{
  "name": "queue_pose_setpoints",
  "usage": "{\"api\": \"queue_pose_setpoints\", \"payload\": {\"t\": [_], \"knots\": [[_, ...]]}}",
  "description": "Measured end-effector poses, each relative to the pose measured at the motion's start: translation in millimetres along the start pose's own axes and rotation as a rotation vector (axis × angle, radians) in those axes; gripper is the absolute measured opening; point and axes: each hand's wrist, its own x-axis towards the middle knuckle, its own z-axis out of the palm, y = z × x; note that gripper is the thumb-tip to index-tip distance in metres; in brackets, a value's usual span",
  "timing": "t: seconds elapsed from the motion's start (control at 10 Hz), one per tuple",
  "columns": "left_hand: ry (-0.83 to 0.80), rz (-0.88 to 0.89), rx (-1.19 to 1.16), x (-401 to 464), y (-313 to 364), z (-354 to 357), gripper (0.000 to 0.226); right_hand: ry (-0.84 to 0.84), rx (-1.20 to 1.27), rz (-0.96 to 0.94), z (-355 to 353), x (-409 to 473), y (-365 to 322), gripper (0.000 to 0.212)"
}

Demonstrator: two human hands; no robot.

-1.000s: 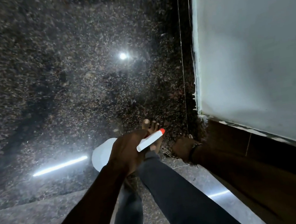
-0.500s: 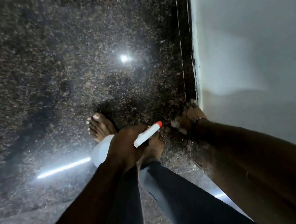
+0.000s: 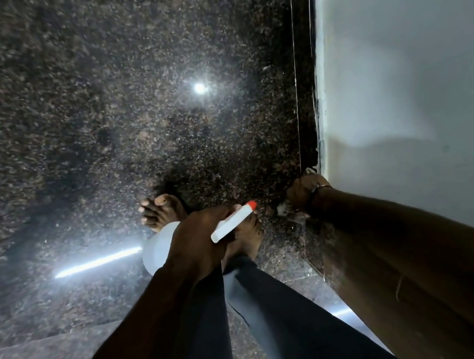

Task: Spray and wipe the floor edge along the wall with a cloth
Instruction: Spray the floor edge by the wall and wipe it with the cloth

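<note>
My right hand (image 3: 305, 192) has slid the cloth (image 3: 288, 211) up toward twelve o'clock along the wall (image 3: 411, 61), gripping it. My left hand (image 3: 198, 237) squeezes the spray bottle (image 3: 157, 248).

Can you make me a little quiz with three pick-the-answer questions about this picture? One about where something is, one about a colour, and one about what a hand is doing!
1. Where is the right hand?
A. Down at the floor edge beside the wall
B. Up in the air above the head
C. On the person's knee

2. What colour is the tip of the spray bottle?
A. Blue
B. Orange-red
C. Green

3. What is the left hand doing?
A. Hanging with nothing in it
B. Lying flat on the floor
C. Gripping the spray bottle

Answers:
1. A, the right hand reaches down where the dark speckled floor meets the pale wall, with a bit of cloth showing under it.
2. B, the white nozzle ends in an orange-red tip.
3. C, the fingers curl round the bottle's neck.
</note>
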Motion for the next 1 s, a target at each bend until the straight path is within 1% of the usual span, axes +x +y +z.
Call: {"api": "queue_pose_setpoints", "payload": {"t": [0.1,0.2,0.3,0.4,0.5,0.6,0.7,0.8,0.9,1.0], "knots": [[0.090,0.044,0.041,1,6,-10,0.024,0.016,-0.092,0.056,2,6,-2,0.051],[0.109,-0.005,-0.009,22,-12,16,0.021,-0.094,-0.119,-0.020,8,8,-13,0.045],[0.141,0.075,0.245,106,-230,224,0.054,-0.113,-0.021,-0.079,7,0,-19,0.039],[0.096,0.243,0.170,138,-232,219,0.046,0.035,-0.002,-0.064,9,-8,-23,0.040],[-0.020,-0.044,-0.080,27,23,-21,0.022,0.051,0.011,-0.055,-4,-3,-13,0.036],[0.059,0.008,-0.071,27,21,-32,0.018,0.060,0.067,-0.011,-25,5,2,0.035],[-0.017,-0.018,-0.096,32,3,-15,0.021,0.134,0.029,0.072,-46,14,13,0.039],[-0.024,-0.008,-0.057,27,-3,-22,0.030,0.141,-0.125,0.050,-61,21,21,0.047],[-0.050,-0.025,-0.067,21,-8,-29,0.026,-0.039,-0.141,-0.071,-62,12,21,0.034],[-0.068,-0.039,-0.088,20,-17,-32,0.022,-0.012,0.032,-0.037,-67,12,26,0.036]]}}
